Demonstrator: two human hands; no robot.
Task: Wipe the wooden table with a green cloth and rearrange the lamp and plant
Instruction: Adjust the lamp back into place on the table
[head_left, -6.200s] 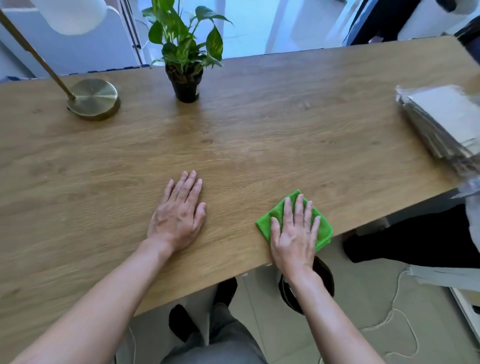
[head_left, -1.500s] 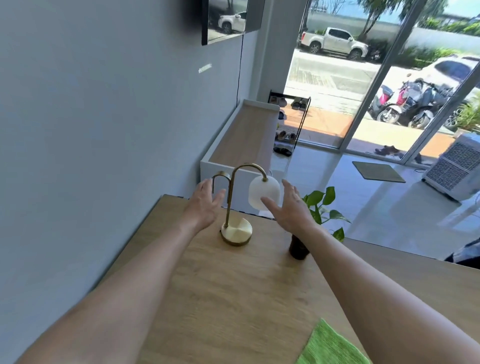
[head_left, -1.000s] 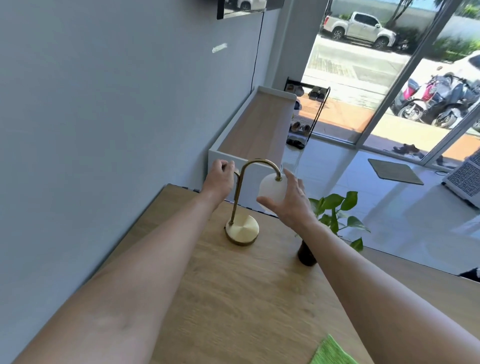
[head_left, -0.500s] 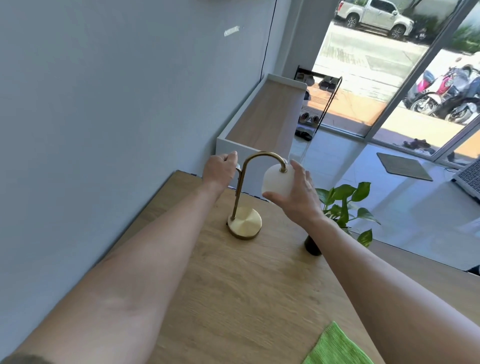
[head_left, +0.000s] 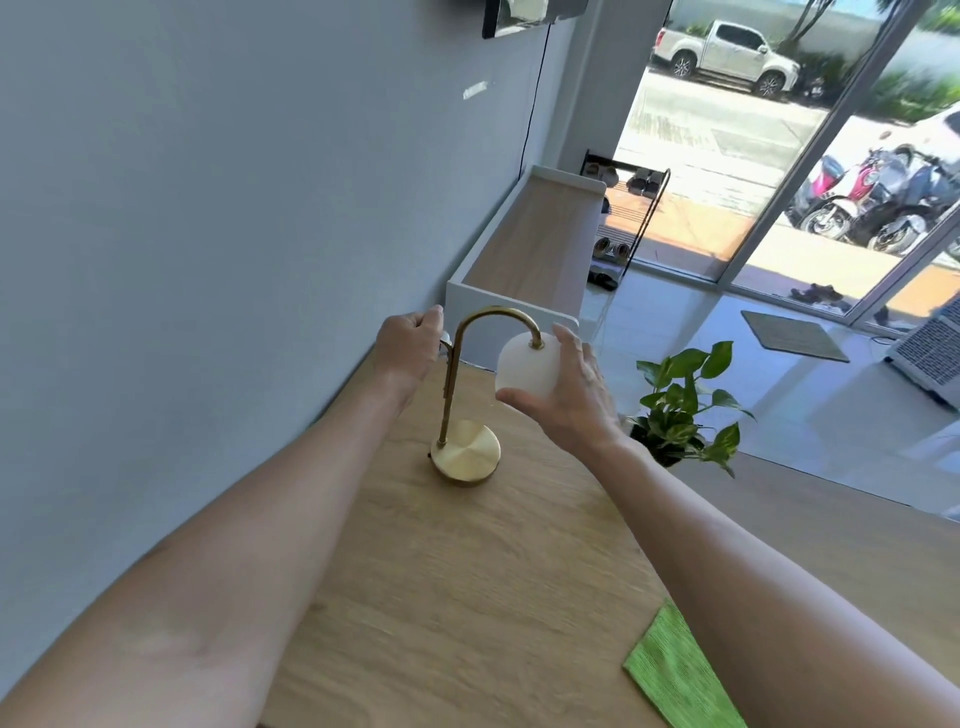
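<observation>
Step in hand, by judgement: rearranging the lamp (head_left: 470, 395); the wiping looks set aside, since the cloth (head_left: 675, 675) lies flat and untouched at the lower right of the frame, on the table (head_left: 457, 597).

Left hand (head_left: 408, 348): curled closed at the upper part of the brass stem, centre of frame. It appears to grip the stem or a small part on it; the contact itself is hidden behind the hand.

Right hand (head_left: 569, 395): fingers spread wide and cupped around the white shade, thumb under it, fingertips on its far side. It holds the shade lightly.

Lamp: upright, round base flat on the table near the wall, centre of frame. The plant (head_left: 685, 405) stands just right of the right wrist, at the table's far edge.

Next move, by judgement: lift with both hands together, keep the base level, and clear the plant's leaves on the way.

Count: one lamp, one plant, one cloth, one table, two hands.
</observation>
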